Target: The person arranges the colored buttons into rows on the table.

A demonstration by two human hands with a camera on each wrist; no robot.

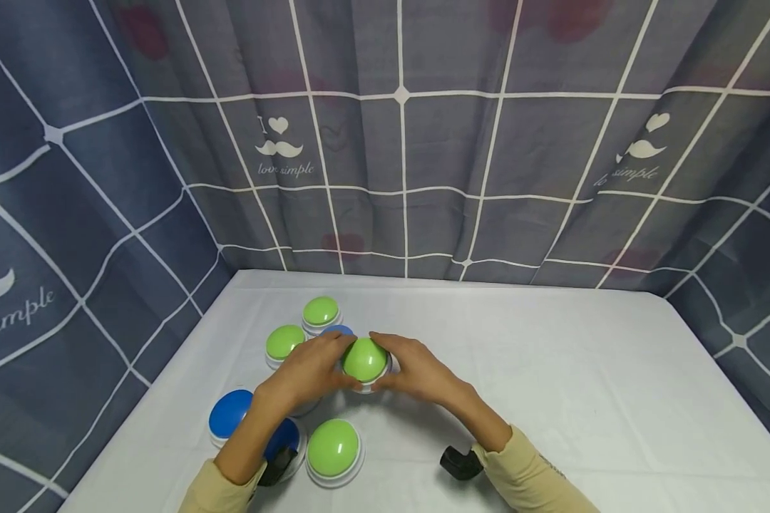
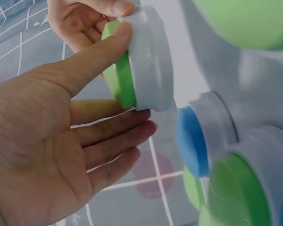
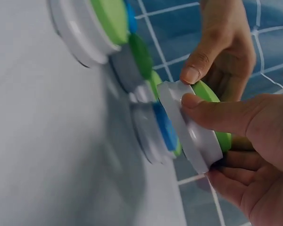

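Observation:
Both hands hold one green dome button [image 1: 364,360] with a white base, a little above the white table [image 1: 552,370]. My left hand [image 1: 311,367] grips it from the left and my right hand [image 1: 413,370] from the right. In the left wrist view the left thumb [image 2: 99,54] presses the white base rim [image 2: 151,61], with the fingers [image 2: 118,132] reaching under the button. In the right wrist view the right thumb [image 3: 221,115] lies on the white base [image 3: 191,134], with the fingers curled beneath it.
Other buttons sit around the hands: two green ones [image 1: 321,311] [image 1: 284,342] and a partly hidden blue one [image 1: 338,330] behind, two blue ones [image 1: 229,413] [image 1: 285,434] and a green one [image 1: 334,447] near the front left. A checked grey curtain [image 1: 398,142] hangs behind the table.

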